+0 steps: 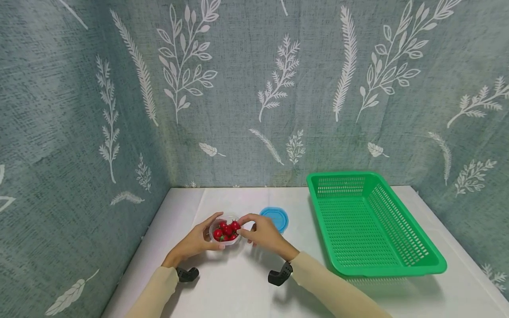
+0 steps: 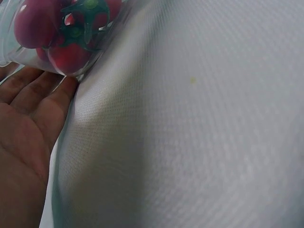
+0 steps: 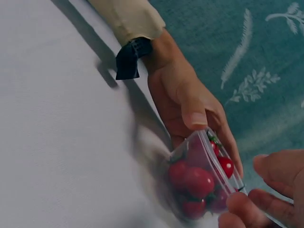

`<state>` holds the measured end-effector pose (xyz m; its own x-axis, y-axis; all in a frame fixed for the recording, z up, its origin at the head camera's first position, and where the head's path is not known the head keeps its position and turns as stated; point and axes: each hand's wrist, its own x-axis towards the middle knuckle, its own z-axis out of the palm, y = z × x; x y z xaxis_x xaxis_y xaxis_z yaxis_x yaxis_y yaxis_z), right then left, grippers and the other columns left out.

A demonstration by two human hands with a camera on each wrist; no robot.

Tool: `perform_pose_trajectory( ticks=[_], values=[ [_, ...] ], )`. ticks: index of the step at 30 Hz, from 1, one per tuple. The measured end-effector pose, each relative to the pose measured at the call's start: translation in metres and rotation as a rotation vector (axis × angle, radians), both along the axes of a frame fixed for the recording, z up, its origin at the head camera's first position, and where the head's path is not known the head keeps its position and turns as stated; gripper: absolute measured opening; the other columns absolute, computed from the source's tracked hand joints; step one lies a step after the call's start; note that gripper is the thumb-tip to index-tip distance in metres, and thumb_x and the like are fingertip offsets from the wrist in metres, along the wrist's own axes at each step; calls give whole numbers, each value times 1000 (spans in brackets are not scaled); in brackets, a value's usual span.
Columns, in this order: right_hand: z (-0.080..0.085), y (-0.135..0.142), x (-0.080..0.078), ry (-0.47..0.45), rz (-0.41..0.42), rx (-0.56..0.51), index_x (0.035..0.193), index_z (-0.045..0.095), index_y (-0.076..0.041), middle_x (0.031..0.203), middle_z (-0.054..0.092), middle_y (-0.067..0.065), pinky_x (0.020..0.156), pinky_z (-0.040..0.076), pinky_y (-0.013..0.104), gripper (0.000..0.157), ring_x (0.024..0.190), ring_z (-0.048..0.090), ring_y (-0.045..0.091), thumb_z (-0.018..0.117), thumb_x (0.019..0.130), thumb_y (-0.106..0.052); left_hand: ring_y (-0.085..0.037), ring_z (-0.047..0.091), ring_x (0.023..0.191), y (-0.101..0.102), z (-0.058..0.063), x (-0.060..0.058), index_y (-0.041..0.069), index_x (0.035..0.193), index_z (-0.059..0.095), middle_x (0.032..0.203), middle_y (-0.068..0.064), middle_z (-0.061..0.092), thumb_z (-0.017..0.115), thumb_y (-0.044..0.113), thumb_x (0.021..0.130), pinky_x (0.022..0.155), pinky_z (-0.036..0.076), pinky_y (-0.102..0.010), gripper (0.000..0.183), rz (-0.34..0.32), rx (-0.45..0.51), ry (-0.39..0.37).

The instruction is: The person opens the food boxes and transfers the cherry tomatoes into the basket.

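Note:
A small clear plastic container (image 1: pixel 225 242) stands on the white table, filled with several red cherry tomatoes (image 1: pixel 227 230) that have green stems. My left hand (image 1: pixel 195 240) grips its left side, thumb at the near rim and fingers around the far side. In the right wrist view the left thumb lies against the rim of the container (image 3: pixel 205 142). My right hand (image 1: pixel 264 232) is at the container's right edge, fingertips beside the tomatoes. A gap shows between the right thumb and fingers (image 3: pixel 275 171), with no tomato visible in it.
A round blue lid (image 1: pixel 275 218) lies on the table just behind the right hand. To the right stands a large green slotted basket (image 1: pixel 336 260). Patterned grey-green fabric (image 1: pixel 246 88) rises behind and along the left side of the white table (image 1: pixel 234 291).

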<state>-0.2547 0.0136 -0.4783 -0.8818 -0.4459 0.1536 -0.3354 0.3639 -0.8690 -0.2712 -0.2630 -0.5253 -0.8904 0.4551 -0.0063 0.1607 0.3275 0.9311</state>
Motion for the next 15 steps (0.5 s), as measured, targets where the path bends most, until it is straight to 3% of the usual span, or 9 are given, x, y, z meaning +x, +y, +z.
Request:
perform_pose_trajectory(
  ticks=[3,8,13,15],
  values=[
    [0,-7,-1,26,39,28,122,73,-10,89,72,13,49,54,32,28,60,68,31,75,95,-18,-28,49,138,0,1,2,17,165,25,157,-9,44,90,20,82,101,47,-29,105,0,-9,4],
    [0,-16,-3,83,70,94,123,72,-7,116,68,12,49,51,26,29,61,70,28,76,95,-14,-31,49,138,-1,2,3,16,165,25,158,-11,43,89,20,83,102,47,-34,104,-13,-7,18],
    [-2,-21,-5,131,72,148,122,71,-7,123,66,13,52,50,23,28,57,66,13,76,94,-13,-32,44,142,-1,2,4,15,165,24,160,-11,41,89,19,83,109,44,-45,105,-20,10,12],
    [-2,-22,-6,151,74,168,122,72,-8,122,67,11,54,50,22,28,56,63,8,76,94,-13,-32,42,144,-1,3,4,15,165,23,160,-12,39,89,19,83,109,43,-41,105,-23,21,8]
  ],
)
